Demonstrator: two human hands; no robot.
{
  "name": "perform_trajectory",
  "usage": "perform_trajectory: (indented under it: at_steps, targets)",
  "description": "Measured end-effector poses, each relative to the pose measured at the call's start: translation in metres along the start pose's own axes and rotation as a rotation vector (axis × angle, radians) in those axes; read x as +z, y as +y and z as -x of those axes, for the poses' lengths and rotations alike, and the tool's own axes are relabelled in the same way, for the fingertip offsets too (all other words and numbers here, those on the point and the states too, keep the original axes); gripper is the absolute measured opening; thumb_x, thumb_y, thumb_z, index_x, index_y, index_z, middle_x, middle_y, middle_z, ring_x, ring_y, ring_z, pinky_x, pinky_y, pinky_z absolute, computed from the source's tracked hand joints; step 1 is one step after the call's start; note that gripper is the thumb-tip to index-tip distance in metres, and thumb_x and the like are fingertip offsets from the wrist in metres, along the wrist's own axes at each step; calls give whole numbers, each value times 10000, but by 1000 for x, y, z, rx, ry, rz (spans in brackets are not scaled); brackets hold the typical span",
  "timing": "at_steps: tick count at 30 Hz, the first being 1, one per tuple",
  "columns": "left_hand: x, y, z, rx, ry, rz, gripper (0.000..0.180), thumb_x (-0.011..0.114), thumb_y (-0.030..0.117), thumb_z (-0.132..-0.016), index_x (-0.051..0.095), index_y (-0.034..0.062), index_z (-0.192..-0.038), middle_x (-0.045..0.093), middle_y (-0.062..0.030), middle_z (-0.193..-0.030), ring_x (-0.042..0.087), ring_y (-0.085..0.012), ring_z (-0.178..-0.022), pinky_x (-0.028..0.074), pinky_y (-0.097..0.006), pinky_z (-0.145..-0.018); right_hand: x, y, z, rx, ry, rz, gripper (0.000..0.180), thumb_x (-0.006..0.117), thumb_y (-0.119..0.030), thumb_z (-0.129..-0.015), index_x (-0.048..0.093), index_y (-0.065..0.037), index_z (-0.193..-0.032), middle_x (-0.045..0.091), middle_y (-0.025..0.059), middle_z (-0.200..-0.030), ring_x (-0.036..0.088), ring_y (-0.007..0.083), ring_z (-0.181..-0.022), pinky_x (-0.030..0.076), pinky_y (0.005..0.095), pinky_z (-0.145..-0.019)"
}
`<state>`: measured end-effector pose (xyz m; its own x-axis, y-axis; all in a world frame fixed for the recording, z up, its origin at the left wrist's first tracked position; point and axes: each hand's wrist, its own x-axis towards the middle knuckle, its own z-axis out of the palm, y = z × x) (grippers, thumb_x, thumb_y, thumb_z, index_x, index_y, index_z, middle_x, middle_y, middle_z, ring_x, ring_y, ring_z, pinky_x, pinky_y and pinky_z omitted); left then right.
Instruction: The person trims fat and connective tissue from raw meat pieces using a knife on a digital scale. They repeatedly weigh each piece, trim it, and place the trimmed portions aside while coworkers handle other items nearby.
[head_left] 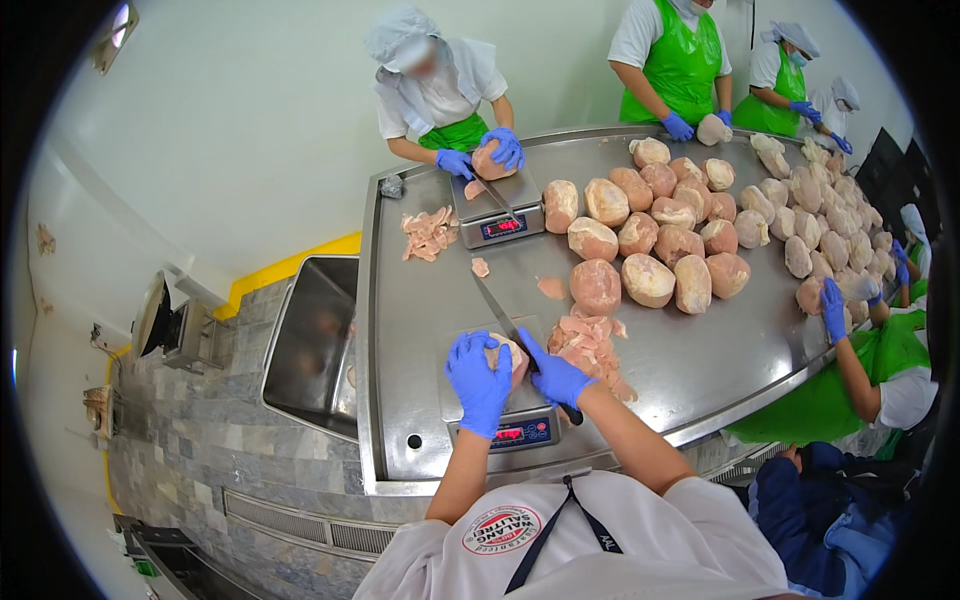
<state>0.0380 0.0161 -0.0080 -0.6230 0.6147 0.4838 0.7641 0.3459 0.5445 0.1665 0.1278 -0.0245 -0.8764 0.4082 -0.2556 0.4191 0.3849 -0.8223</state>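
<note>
Gripping a dark-handled knife (pixel 497 309), the gloved right hand (pixel 556 374) sits close beside the gloved left hand (pixel 477 385), which is curled over a pale pink piece of meat (pixel 519 362) at the near scale (pixel 525 431). Just right of them, trimmings (pixel 588 350) lie heaped on the metal table (pixel 418 325). Farther out stand rounded meat lumps (pixel 647 280), and across the table a co-worker (pixel 450 100) holds another lump (pixel 492 160) over the far scale (pixel 503 227).

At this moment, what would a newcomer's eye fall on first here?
The many rounded meat lumps spread over the middle and right of the steel table catch the eye first. Nearer, the blue-gloved right hand grips a knife, while the left hand holds a meat piece over a scale.
</note>
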Motion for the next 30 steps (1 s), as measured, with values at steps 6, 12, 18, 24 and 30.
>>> perform_trajectory:
  at_steps: [6, 12, 18, 24, 30]
  targets:
    - [-46, 15, 13, -4, -109, -167, 338, 724, 345, -872, 708, 94, -1097, 653, -135, -1101, 591, -345, -1042, 450, -457, -932, 13, 3, 23, 15, -26, 144, 886, 551, -57, -921, 54, -249, -1630, 674, 319, -942, 683, 432, -794, 530, 500, -743]
    - [-36, -8, 5, -67, -174, -91, 343, 724, 363, -878, 713, 104, -1103, 652, -151, -1148, 600, -352, -1048, 460, -460, -933, 13, -8, 50, -39, 156, 269, 874, 594, -85, -913, 115, -239, -1627, 675, 267, -891, 667, 425, -740, 527, 500, -684]
    - [-36, -22, 7, -35, -234, 30, 360, 693, 371, -898, 691, 76, -1105, 676, -172, -1126, 623, -337, -1067, 493, -452, -911, 27, -23, 89, -176, 388, 298, 873, 589, -73, -922, 109, -243, -1631, 635, 217, -815, 639, 385, -688, 515, 498, -637]
    - [-32, -18, 7, -22, -234, 71, 363, 648, 416, -898, 703, 115, -1095, 696, -66, -1146, 631, -314, -1083, 477, -467, -929, 51, -24, 84, -35, 346, 305, 915, 614, -43, -897, 96, -209, -1633, 611, 237, -806, 646, 376, -713, 523, 484, -657]
    - [-37, -20, 7, 19, -195, 94, 313, 656, 336, -910, 708, 67, -1062, 707, -104, -1084, 648, -328, -1009, 511, -431, -893, 51, -3, 47, 77, 180, 117, 892, 559, -24, -885, 91, -180, -1628, 657, 272, -887, 674, 391, -783, 533, 481, -699]
